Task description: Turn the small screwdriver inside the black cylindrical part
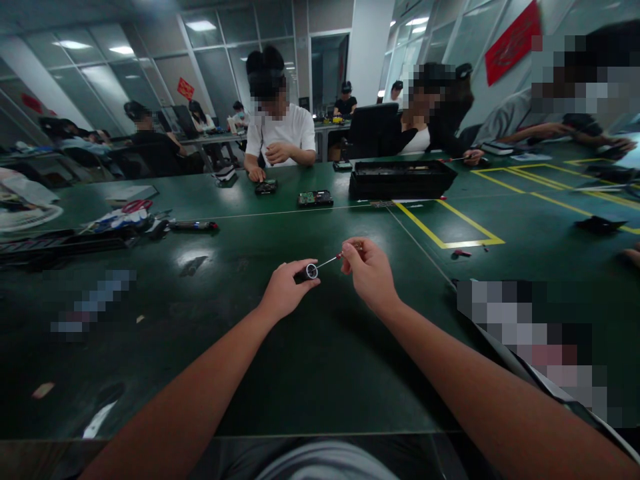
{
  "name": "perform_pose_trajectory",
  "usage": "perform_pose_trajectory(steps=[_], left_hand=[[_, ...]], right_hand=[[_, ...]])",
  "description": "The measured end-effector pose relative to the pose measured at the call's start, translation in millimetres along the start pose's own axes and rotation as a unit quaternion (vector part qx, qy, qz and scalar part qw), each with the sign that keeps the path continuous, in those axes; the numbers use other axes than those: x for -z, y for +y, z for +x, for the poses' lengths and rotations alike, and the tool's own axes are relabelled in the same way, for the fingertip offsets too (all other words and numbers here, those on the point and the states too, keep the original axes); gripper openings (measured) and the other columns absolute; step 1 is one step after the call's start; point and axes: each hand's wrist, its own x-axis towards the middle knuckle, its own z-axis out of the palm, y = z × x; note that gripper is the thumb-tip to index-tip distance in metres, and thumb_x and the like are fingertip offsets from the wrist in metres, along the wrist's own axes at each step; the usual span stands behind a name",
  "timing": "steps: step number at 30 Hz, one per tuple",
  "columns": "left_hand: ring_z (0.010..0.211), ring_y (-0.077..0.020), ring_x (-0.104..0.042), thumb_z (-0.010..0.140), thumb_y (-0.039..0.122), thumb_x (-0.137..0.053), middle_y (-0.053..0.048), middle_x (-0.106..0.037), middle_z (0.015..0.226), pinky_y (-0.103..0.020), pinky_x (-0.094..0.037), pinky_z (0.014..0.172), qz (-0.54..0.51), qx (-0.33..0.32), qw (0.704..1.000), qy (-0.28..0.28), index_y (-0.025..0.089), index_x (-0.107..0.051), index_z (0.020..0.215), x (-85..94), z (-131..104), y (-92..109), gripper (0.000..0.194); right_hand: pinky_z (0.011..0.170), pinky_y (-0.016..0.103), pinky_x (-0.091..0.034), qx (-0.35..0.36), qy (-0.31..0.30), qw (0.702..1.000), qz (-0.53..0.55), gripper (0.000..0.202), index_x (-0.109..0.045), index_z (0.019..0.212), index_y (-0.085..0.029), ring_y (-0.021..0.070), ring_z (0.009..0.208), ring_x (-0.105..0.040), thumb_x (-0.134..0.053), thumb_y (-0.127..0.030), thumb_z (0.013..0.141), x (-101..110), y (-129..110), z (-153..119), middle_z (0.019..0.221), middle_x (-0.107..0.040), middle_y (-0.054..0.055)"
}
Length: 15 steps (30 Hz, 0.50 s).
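My left hand (pixel 287 288) is closed around a short black cylinder with a bright silver ring (pixel 311 271) at its end, which looks like a small flashlight. That ringed end faces right and towards me. In my right hand (pixel 369 270) is a thin screwdriver (pixel 327 262), pinched near its red collar; most of its handle is hidden by my fingers. The metal shaft slopes down to the left, and its tip is at the ringed opening. Whether the tip touches the inside, I cannot tell. Both hands are just above the green tabletop (pixel 300 387).
Across the table a person in a white shirt (pixel 280 130) touches a dark device (pixel 266 187). Nearby are a circuit board (pixel 315 198) and a long black bin (pixel 403 180). A dark cylindrical tool (pixel 194 226) and red-handled scissors (pixel 136 206) lie left; yellow tape (pixel 470 244) marks the right.
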Motion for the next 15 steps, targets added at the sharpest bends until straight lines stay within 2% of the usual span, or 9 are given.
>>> perform_pose_trajectory(steps=[4, 8, 10, 15], left_hand=[[0.112, -0.025, -0.064, 0.084, 0.022, -0.078, -0.004, -0.072, 0.122, -0.045, -0.047, 0.103, -0.002, -0.004, 1.0, 0.004, 0.03, -0.07, 0.124, -0.3, 0.2, -3.3, 0.042], [0.109, -0.0262, -0.064, 0.084, 0.024, -0.078, -0.004, -0.072, 0.119, -0.046, -0.048, 0.099, 0.02, -0.003, 1.0, -0.013, 0.031, -0.07, 0.124, 1.5, -0.2, 0.1, 0.042], [0.108, -0.0263, -0.064, 0.084, 0.024, -0.078, -0.004, -0.072, 0.117, -0.045, -0.048, 0.098, 0.026, -0.003, 1.0, -0.018, 0.031, -0.07, 0.124, 2.1, -0.3, 1.7, 0.041], [0.107, -0.0248, -0.064, 0.084, 0.022, -0.077, -0.004, -0.072, 0.116, -0.044, -0.048, 0.098, 0.005, 0.0, 1.0, -0.01, 0.031, -0.07, 0.124, 1.6, 0.1, -1.7, 0.041]], right_hand=[[0.065, 0.031, -0.047, 0.023, -0.022, 0.999, 0.006, 0.017, -0.058, 0.095, -0.024, 0.015, 0.064, -0.059, -0.057, -0.041, 0.093, -0.8, -3.2, -3.3, 0.074, -0.065, -0.002], [0.061, 0.032, -0.042, 0.023, -0.014, 0.996, -0.089, 0.036, -0.062, 0.083, -0.023, 0.0162, 0.062, -0.056, -0.052, -0.054, 0.096, 0.7, -7.2, -3.9, 0.066, -0.061, -0.001], [0.061, 0.032, -0.041, 0.017, -0.011, 0.993, -0.12, 0.038, -0.063, 0.08, -0.023, 0.0171, 0.062, -0.057, -0.051, -0.054, 0.097, 1.6, -7.1, -2.2, 0.066, -0.061, 0.0], [0.066, 0.034, -0.043, 0.015, -0.025, 0.994, -0.105, 0.019, -0.06, 0.102, -0.024, 0.0182, 0.069, -0.06, -0.047, -0.037, 0.097, 2.0, -1.6, 0.2, 0.08, -0.066, 0.001]])
